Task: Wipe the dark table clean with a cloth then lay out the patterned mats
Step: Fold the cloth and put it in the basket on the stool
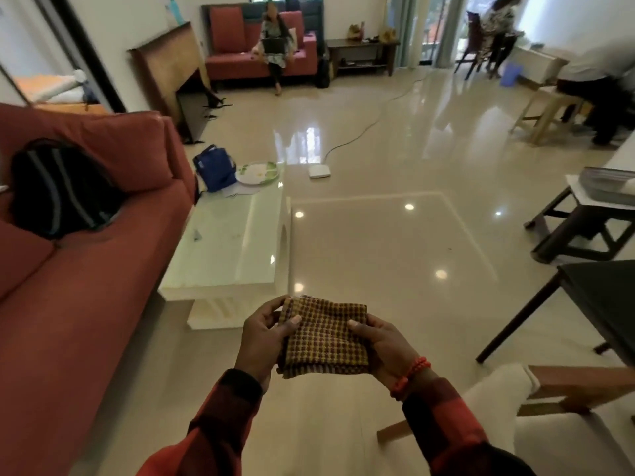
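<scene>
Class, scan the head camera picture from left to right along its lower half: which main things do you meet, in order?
Red sofa → white coffee table → left hand → checked cloth → right hand → dark table.

The cloth point(324, 336) held near the camera is a coarse woven fabric in a yellow and maroon check, matt and nubbly. The floor point(378, 242) is glossy polished tile that mirrors the ceiling lights. The low table point(226, 249) on the left is smooth, shiny and pale. The sofa point(86, 269) is matt rust-red fabric. The dark table point(604, 297) on the right looks matt.
</scene>
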A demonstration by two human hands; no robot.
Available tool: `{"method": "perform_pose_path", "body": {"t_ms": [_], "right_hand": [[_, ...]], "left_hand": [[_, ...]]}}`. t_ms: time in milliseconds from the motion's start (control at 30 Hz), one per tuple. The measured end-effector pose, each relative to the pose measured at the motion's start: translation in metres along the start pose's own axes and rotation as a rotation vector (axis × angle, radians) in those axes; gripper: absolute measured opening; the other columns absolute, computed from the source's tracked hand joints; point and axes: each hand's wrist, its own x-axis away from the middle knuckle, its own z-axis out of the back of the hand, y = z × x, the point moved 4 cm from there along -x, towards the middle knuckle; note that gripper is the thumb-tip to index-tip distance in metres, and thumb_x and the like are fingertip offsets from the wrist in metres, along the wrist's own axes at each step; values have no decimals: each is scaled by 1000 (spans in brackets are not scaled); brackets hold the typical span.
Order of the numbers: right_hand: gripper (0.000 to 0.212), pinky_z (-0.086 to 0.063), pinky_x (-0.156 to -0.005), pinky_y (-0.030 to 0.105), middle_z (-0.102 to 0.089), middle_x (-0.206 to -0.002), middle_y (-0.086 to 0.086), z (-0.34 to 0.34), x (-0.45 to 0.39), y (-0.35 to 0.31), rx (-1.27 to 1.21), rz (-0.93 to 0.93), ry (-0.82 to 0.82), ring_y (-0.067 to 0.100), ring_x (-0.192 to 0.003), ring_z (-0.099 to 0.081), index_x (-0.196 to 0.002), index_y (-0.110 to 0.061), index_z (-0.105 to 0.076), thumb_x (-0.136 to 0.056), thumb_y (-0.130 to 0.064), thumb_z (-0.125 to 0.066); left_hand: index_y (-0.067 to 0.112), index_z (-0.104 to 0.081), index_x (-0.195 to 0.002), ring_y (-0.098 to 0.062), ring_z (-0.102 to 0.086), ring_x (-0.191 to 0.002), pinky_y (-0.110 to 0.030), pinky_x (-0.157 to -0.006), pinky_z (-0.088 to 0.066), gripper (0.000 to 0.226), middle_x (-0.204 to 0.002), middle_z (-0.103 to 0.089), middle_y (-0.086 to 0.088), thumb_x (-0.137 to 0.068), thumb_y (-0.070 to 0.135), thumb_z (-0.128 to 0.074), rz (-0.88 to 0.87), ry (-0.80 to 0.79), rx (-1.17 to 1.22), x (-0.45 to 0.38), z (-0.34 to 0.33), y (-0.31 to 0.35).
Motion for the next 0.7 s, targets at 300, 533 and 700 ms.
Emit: {"method": "perform_pose_path", "body": {"t_ms": [300,533,700], "right_hand": [[24,-58,-84,50,-69,-119,21,40,-123,-130,-70,179,275,37,-105,-67,-122,-4,-63,-100,-9,-53],[20,-57,-88,52,-71,-111,17,80,-198,-246,-135,320,509,35,-99,-68,-117,-5,-64,-100,-11,-55],[21,-59,-84,47,-73,-107,16,127,-242,-309,-249,392,603,32,-94,-70,-117,-2,-63,-100,-11,-56]], "left_hand": [[28,-63,-125,-21,-74,-95,-33,-69,-60,44,-108,-75,-4,-89,6,-72,30,-306,-48,-224,-103,52],[28,-62,-127,-23,-74,-97,-36,-71,-60,46,-113,-73,-7,-88,7,-73,86,-532,-99,-374,-214,96],[26,-62,-126,-23,-75,-95,-35,-69,-60,45,-113,-73,-8,-87,6,-73,115,-656,-134,-452,-304,110]]}}
